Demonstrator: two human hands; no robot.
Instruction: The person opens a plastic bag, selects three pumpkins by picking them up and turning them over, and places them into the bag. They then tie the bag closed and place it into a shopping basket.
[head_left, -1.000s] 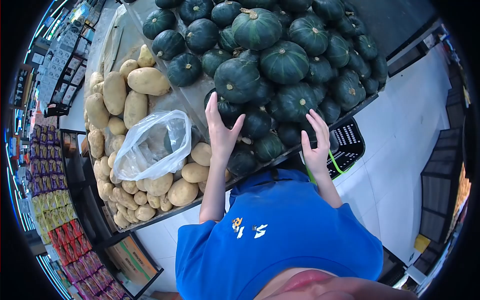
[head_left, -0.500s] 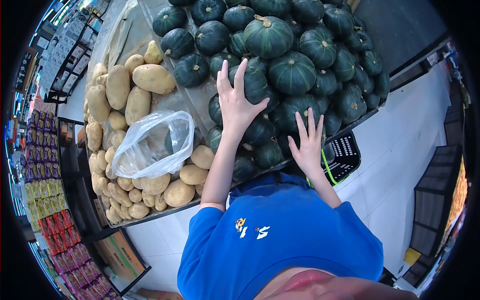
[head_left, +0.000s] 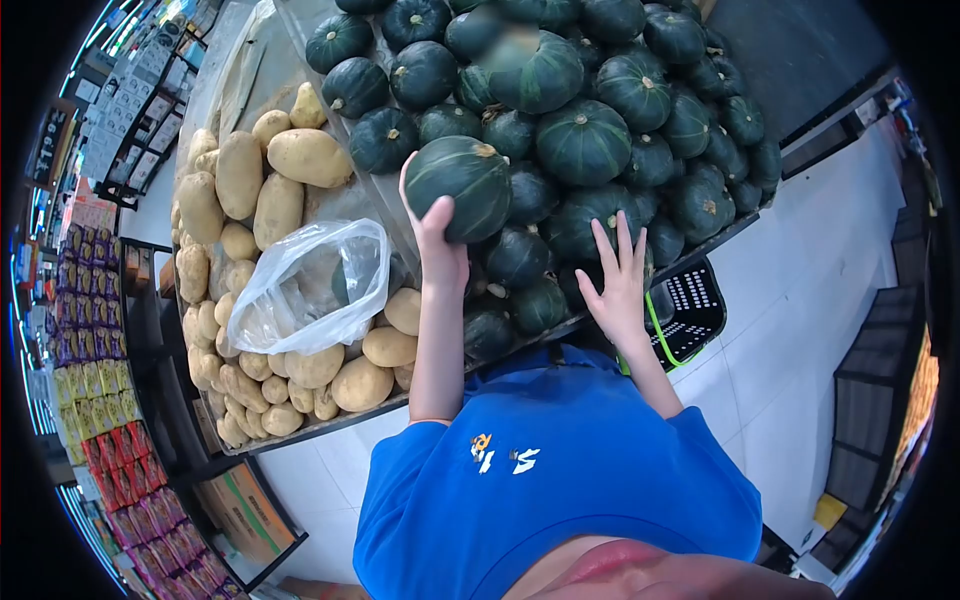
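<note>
Head view: left hand (head_left: 440,245), open above pile half a second ago, now closed round green pumpkin (head_left: 458,188), thumb across its near side. Gripped pumpkin has shifted left, toward potatoes (head_left: 308,158). Clear plastic bag (head_left: 372,300) lies left of grip, nearer body. Right hand (head_left: 620,290), barely moved, holds nothing, fingers spread at pumpkin pile (head_left: 582,142) right of grip; contact unclear. Black basket (head_left: 697,290) sits beyond right hand.

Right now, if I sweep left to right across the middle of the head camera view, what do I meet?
Colorful packets, translucent plastic bag, kabocha squash held in the left hand, right hand, black shopping basket.
</note>
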